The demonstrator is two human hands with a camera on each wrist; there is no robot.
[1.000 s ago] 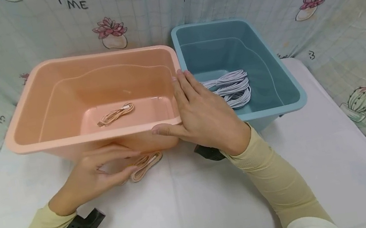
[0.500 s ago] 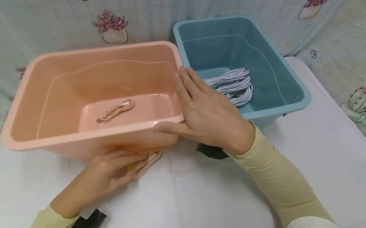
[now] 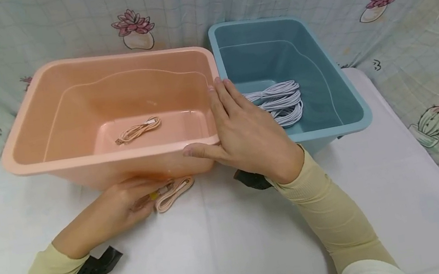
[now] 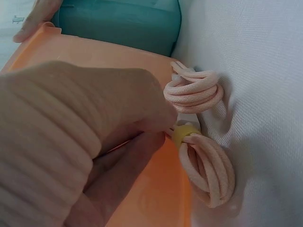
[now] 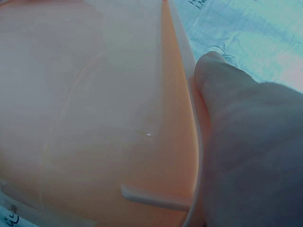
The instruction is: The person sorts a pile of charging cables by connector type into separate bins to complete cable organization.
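My left hand [image 3: 113,209] is at the front foot of the peach tub [image 3: 116,156], pinching the end of a coiled pink cable [image 4: 210,172] beside its yellow band, as the left wrist view shows. Just past the fingertips, on the white table, is another coiled pink cable [image 3: 174,194]. My right hand [image 3: 251,137] lies with straight fingers along the tub's right rim, thumb over the front corner. In the right wrist view that hand [image 5: 255,137] rests against the outside of the tub wall [image 5: 175,118]. A pink USB cable [image 3: 139,130] is coiled inside the peach tub.
Against the peach tub's right side stands a blue tub [image 3: 284,58] with several coiled white cables [image 3: 282,104] in it. A patterned curtain [image 3: 178,5] hangs behind both tubs. The white table [image 3: 219,250] extends in front.
My left thumb and fingers have come together on the cable with the yellow band; they were spread a second ago. The right hand stays on the rim. The head view has shifted slightly.
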